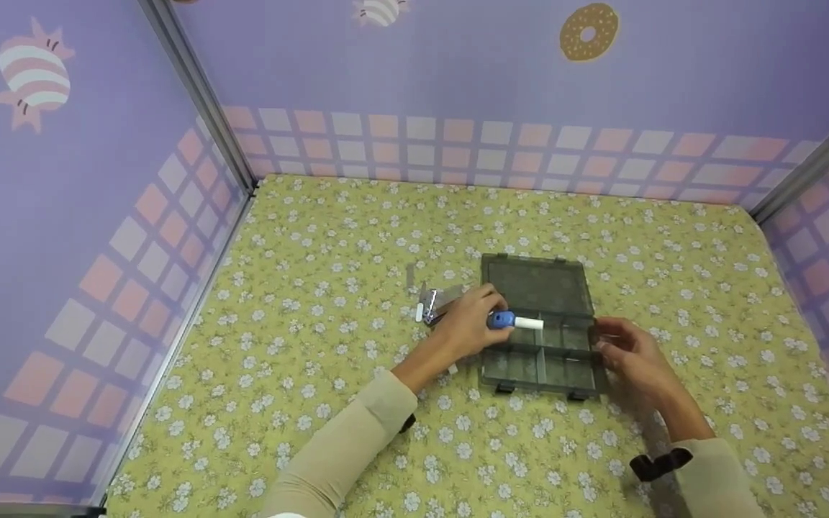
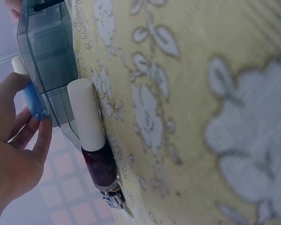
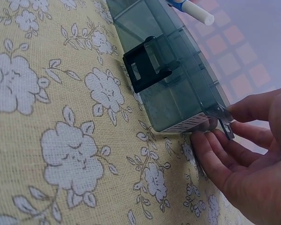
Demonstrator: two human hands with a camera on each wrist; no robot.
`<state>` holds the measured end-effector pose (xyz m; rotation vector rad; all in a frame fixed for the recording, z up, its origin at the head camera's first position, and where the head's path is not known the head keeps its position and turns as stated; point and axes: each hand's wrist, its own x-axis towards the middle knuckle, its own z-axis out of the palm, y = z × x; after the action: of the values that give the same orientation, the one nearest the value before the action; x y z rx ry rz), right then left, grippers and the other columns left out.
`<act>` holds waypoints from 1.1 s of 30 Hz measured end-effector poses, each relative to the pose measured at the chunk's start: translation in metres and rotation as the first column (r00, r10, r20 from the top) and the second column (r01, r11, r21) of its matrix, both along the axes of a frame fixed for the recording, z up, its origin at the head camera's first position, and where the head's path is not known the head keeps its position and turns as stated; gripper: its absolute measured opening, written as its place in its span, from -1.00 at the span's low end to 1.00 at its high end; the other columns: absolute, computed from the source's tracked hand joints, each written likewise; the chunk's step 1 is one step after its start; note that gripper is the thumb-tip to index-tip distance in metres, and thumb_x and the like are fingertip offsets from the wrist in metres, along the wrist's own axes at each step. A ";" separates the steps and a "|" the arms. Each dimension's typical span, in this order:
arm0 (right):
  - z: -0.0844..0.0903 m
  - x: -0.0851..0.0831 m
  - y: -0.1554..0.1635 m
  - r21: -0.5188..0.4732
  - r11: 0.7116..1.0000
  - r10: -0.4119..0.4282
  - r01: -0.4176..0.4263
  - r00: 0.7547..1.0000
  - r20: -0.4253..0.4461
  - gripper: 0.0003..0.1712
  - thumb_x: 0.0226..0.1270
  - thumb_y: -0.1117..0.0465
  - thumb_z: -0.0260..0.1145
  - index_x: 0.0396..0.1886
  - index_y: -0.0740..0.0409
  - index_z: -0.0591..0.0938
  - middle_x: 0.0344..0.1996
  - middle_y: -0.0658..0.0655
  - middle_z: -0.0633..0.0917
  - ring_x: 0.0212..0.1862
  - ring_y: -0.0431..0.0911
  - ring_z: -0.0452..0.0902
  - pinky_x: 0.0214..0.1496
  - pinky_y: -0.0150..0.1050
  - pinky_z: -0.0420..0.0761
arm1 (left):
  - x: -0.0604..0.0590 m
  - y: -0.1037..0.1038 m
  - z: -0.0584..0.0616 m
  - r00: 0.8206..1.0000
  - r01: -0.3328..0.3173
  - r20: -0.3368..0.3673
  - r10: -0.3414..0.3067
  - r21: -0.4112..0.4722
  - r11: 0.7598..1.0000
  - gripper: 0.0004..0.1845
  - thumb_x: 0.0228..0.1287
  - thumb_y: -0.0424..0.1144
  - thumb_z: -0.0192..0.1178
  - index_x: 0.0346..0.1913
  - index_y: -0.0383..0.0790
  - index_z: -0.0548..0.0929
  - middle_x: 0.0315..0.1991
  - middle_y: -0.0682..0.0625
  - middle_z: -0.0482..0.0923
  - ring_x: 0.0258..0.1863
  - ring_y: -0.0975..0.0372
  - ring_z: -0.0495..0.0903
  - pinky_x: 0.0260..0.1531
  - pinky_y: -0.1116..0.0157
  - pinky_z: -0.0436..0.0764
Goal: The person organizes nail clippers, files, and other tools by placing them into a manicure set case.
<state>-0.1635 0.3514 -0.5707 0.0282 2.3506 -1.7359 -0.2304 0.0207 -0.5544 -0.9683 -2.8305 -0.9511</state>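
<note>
My left hand [image 1: 466, 321] pinches a blue nail polish bottle [image 1: 502, 319] with a white cap, above the left side of a grey see-through organizer box [image 1: 537, 286]. The bottle lies almost level, its cap pointing right. The box's lid is folded back and its compartments face up. At the box's right wall, my right hand [image 1: 634, 357] holds the edge; in the right wrist view its thumb [image 3: 253, 108] lies on the small tab, with other fingers below. A dark red nail polish bottle [image 2: 101, 165] with a white cap lies on the cloth beside the box.
Left of the box, partly behind my left hand, lie shiny metal items [image 1: 430, 305]; their kind is unclear. A thin grey strip [image 1: 410, 275] lies just beyond. Flowered cloth [image 1: 328, 244] covers the table, and patterned panels [image 1: 414, 79] stand at the back and sides.
</note>
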 end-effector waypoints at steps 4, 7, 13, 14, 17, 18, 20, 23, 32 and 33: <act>0.000 0.000 -0.001 -0.020 1.000 -0.008 0.009 1.000 0.006 -0.43 0.62 0.36 0.21 0.53 0.36 0.36 0.41 0.42 0.46 0.35 0.11 0.49 0.17 -0.28 0.65 | -0.001 0.000 -0.001 1.000 0.002 -0.010 -0.002 0.005 1.000 -0.68 0.42 -0.03 0.42 0.04 -0.16 0.74 -0.05 0.02 0.57 -0.11 0.25 0.55 -0.11 0.38 0.63; 0.000 0.001 -0.001 -0.028 1.000 -0.009 0.010 1.000 0.012 -0.43 0.61 0.37 0.22 0.52 0.36 0.37 0.40 0.41 0.47 0.34 0.10 0.49 0.17 -0.29 0.65 | -0.001 0.000 -0.001 1.000 0.005 -0.018 -0.004 0.005 1.000 -0.69 0.41 -0.03 0.43 0.04 -0.15 0.75 -0.05 0.03 0.57 -0.10 0.24 0.56 -0.10 0.37 0.64; 0.000 0.002 -0.001 -0.027 1.000 0.001 -0.001 1.000 0.011 -0.42 0.65 0.31 0.22 0.54 0.36 0.34 0.39 0.42 0.47 0.31 0.06 0.50 0.14 -0.29 0.66 | -0.002 0.001 -0.004 0.999 0.024 -0.037 -0.023 0.011 1.000 -0.71 0.42 -0.04 0.43 0.00 -0.16 0.74 -0.07 0.02 0.57 -0.14 0.24 0.55 -0.12 0.37 0.62; 0.000 0.002 -0.001 -0.027 1.000 0.002 -0.001 1.000 0.011 -0.41 0.65 0.30 0.22 0.54 0.36 0.34 0.39 0.42 0.47 0.30 0.05 0.50 0.13 -0.29 0.67 | -0.002 0.001 -0.004 0.999 0.026 -0.039 -0.025 0.009 1.000 -0.71 0.42 -0.04 0.42 0.00 -0.17 0.74 -0.07 0.02 0.57 -0.14 0.24 0.54 -0.12 0.37 0.62; 0.000 0.002 -0.001 -0.027 1.000 0.000 0.000 1.000 0.010 -0.41 0.66 0.29 0.22 0.55 0.35 0.33 0.39 0.43 0.46 0.28 0.02 0.51 0.13 -0.27 0.68 | -0.002 0.001 -0.005 0.999 0.032 -0.038 -0.032 0.014 0.999 -0.71 0.42 -0.05 0.43 0.00 -0.18 0.74 -0.08 0.01 0.56 -0.15 0.24 0.53 -0.13 0.38 0.61; 0.000 0.002 -0.001 -0.027 1.000 -0.002 0.002 1.000 0.011 -0.41 0.66 0.29 0.21 0.55 0.35 0.32 0.39 0.43 0.46 0.28 0.03 0.51 0.12 -0.27 0.68 | -0.002 0.001 -0.005 0.999 0.034 -0.038 -0.033 0.013 0.999 -0.71 0.42 -0.05 0.43 0.01 -0.17 0.74 -0.08 0.02 0.55 -0.16 0.25 0.53 -0.14 0.38 0.60; 0.000 0.003 -0.001 -0.030 1.000 -0.006 0.006 1.000 0.015 -0.40 0.65 0.30 0.22 0.55 0.36 0.32 0.39 0.43 0.45 0.28 0.03 0.51 0.13 -0.26 0.68 | -0.003 0.002 -0.006 0.999 0.036 -0.037 -0.036 0.015 0.999 -0.71 0.41 -0.05 0.44 0.01 -0.18 0.74 -0.08 0.01 0.54 -0.16 0.25 0.52 -0.15 0.38 0.60; 0.001 0.003 -0.001 -0.034 0.999 -0.006 0.007 1.000 0.019 -0.40 0.64 0.32 0.22 0.55 0.36 0.33 0.40 0.43 0.45 0.30 0.05 0.51 0.14 -0.26 0.68 | -0.002 0.002 -0.006 0.999 0.034 -0.038 -0.034 0.010 0.999 -0.71 0.40 -0.06 0.45 0.00 -0.17 0.74 -0.09 0.02 0.54 -0.16 0.24 0.52 -0.17 0.38 0.60; 0.000 0.002 0.000 -0.038 0.999 -0.003 0.003 1.000 0.012 -0.41 0.63 0.33 0.22 0.55 0.36 0.34 0.40 0.42 0.46 0.31 0.04 0.51 0.15 -0.27 0.67 | -0.002 0.000 -0.004 0.999 0.049 -0.004 -0.049 0.005 0.999 -0.68 0.44 -0.05 0.41 0.05 -0.21 0.74 -0.02 -0.02 0.55 -0.12 0.22 0.52 -0.13 0.32 0.62; 0.000 0.001 0.000 -0.034 0.999 -0.002 0.002 1.000 0.010 -0.41 0.63 0.33 0.22 0.54 0.37 0.34 0.40 0.42 0.46 0.31 0.05 0.51 0.14 -0.27 0.67 | -0.002 -0.001 -0.003 0.999 0.053 0.003 -0.053 0.010 0.999 -0.67 0.46 -0.05 0.40 0.07 -0.21 0.74 -0.01 -0.03 0.55 -0.11 0.21 0.52 -0.11 0.30 0.62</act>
<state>-0.1621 0.3511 -0.5706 0.0330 2.3145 -1.7725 -0.2327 0.0199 -0.5575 -1.0464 -2.8130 -0.9711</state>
